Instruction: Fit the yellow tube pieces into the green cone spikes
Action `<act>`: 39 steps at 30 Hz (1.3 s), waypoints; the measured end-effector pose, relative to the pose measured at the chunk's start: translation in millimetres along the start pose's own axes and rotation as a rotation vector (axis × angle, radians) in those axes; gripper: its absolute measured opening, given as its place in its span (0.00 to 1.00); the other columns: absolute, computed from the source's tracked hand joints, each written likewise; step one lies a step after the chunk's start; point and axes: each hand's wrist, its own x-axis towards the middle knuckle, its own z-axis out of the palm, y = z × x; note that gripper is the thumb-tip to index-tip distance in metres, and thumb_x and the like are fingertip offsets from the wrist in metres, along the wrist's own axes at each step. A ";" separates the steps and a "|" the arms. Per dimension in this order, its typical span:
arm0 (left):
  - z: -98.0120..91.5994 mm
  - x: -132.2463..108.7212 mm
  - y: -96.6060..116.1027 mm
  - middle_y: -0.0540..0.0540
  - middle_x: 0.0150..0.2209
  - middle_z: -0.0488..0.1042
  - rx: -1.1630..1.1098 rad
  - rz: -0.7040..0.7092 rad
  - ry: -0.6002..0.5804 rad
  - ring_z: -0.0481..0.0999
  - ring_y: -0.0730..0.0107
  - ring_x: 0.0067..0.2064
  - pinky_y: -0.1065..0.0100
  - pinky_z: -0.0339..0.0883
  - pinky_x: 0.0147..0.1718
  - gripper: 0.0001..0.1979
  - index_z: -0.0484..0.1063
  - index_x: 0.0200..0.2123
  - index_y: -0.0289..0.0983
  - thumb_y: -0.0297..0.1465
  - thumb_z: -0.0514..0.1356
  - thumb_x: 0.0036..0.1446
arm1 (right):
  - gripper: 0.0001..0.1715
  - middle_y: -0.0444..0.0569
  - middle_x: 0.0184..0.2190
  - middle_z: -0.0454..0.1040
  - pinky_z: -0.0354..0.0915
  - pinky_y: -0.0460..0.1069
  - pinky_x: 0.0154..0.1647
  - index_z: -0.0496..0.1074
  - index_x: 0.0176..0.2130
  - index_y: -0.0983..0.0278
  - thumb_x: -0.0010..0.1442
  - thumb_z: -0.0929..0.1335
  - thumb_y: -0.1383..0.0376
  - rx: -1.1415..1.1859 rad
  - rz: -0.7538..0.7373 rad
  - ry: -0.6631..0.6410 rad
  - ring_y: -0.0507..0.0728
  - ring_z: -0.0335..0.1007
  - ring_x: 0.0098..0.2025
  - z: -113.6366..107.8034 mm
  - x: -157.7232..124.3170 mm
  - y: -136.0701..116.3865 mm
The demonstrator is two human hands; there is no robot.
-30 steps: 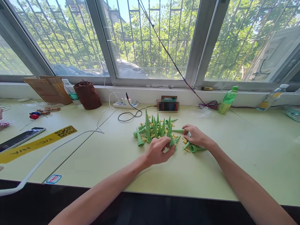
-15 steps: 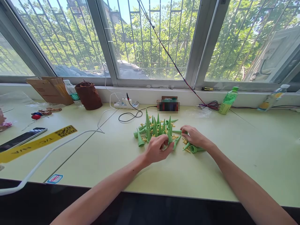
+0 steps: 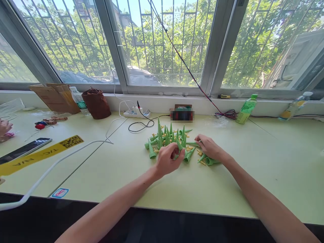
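My left hand (image 3: 167, 159) pinches a green plastic cone (image 3: 179, 145) between thumb and fingers, its tip pointing up and to the left. Behind it is a cluster of similar green cones (image 3: 159, 131), some standing upright and some lying down, with small yellow pieces (image 3: 155, 151) scattered among them. To the right, my right hand (image 3: 210, 147) hovers low with its fingers bent together at the end of a lying cone (image 3: 191, 143); what is between the fingertips is hidden. Under that hand lie another green cone (image 3: 209, 161) and several yellow pieces (image 3: 201, 162).
Along the back stand a power strip (image 3: 136, 114), a brown bag (image 3: 96, 104), a cardboard box (image 3: 55, 98) and a green bottle (image 3: 246, 108). A white cable (image 3: 63, 157) crosses the left side near a phone (image 3: 25, 150). Another person's hand (image 3: 5, 127) shows at the left edge.
My left hand has shifted slightly left, and the cone in it has tilted leftward. A lying cone beside it is now more exposed. My right hand has barely moved.
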 end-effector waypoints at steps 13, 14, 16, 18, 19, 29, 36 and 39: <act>-0.1 0.4 -0.4 0.57 0.17 0.61 -0.006 -0.017 -0.004 0.56 0.83 0.16 0.77 0.53 0.16 0.12 0.59 0.24 0.37 0.28 0.60 0.56 | 0.09 0.49 0.35 0.73 0.62 0.50 0.39 0.63 0.36 0.62 0.66 0.58 0.63 0.008 -0.003 -0.014 0.55 0.66 0.35 3.1 -1.0 -8.9; -0.1 0.4 -0.4 0.57 0.17 0.61 -0.005 -0.015 -0.005 0.56 0.83 0.16 0.77 0.53 0.16 0.13 0.59 0.24 0.37 0.28 0.60 0.56 | 0.09 0.49 0.35 0.73 0.61 0.50 0.39 0.63 0.36 0.62 0.66 0.57 0.64 0.007 -0.002 -0.015 0.55 0.66 0.35 3.1 -1.2 -10.4; 0.0 0.1 -0.8 0.57 0.17 0.61 -0.002 -0.011 -0.008 0.56 0.83 0.16 0.77 0.53 0.16 0.13 0.59 0.24 0.37 0.27 0.60 0.56 | 0.09 0.49 0.35 0.73 0.61 0.50 0.39 0.63 0.36 0.62 0.66 0.57 0.64 -0.005 0.007 -0.021 0.56 0.66 0.35 3.8 -1.2 -12.3; 0.1 -0.6 -1.6 0.57 0.17 0.61 -0.001 -0.007 -0.013 0.56 0.83 0.16 0.77 0.53 0.16 0.12 0.59 0.24 0.37 0.28 0.60 0.56 | 0.09 0.49 0.34 0.73 0.61 0.51 0.40 0.63 0.36 0.61 0.66 0.57 0.64 -0.027 0.014 -0.027 0.56 0.65 0.34 5.4 -0.7 -12.3; 0.2 -0.9 -2.0 0.57 0.17 0.61 -0.002 -0.006 -0.016 0.56 0.83 0.16 0.77 0.53 0.16 0.12 0.59 0.24 0.37 0.28 0.60 0.56 | 0.09 0.49 0.33 0.73 0.60 0.52 0.41 0.63 0.35 0.61 0.66 0.58 0.65 -0.044 0.017 -0.024 0.56 0.66 0.34 6.5 -0.3 -11.8; -3.1 3.9 2.2 0.56 0.19 0.60 0.022 -0.023 0.054 0.56 0.82 0.18 0.76 0.53 0.17 0.12 0.60 0.25 0.37 0.28 0.59 0.59 | 0.10 0.49 0.33 0.72 0.63 0.51 0.39 0.63 0.37 0.61 0.68 0.58 0.61 0.148 -0.058 0.270 0.56 0.66 0.33 9.0 -5.1 -45.7; -3.1 3.5 -1.9 0.53 0.25 0.63 -0.017 -0.062 0.059 0.57 0.82 0.19 0.76 0.52 0.17 0.04 0.67 0.32 0.36 0.28 0.58 0.61 | 0.08 0.48 0.33 0.71 0.67 0.50 0.35 0.68 0.39 0.58 0.69 0.61 0.62 0.273 -0.288 0.397 0.54 0.68 0.33 15.5 -17.4 -79.4; -2.2 2.4 -3.3 0.51 0.28 0.67 -0.034 -0.069 0.057 0.59 0.82 0.20 0.76 0.55 0.18 0.02 0.68 0.35 0.36 0.27 0.58 0.62 | 0.09 0.49 0.36 0.72 0.69 0.49 0.31 0.71 0.41 0.57 0.68 0.62 0.63 0.319 -0.334 0.441 0.54 0.69 0.32 18.4 -19.7 -81.6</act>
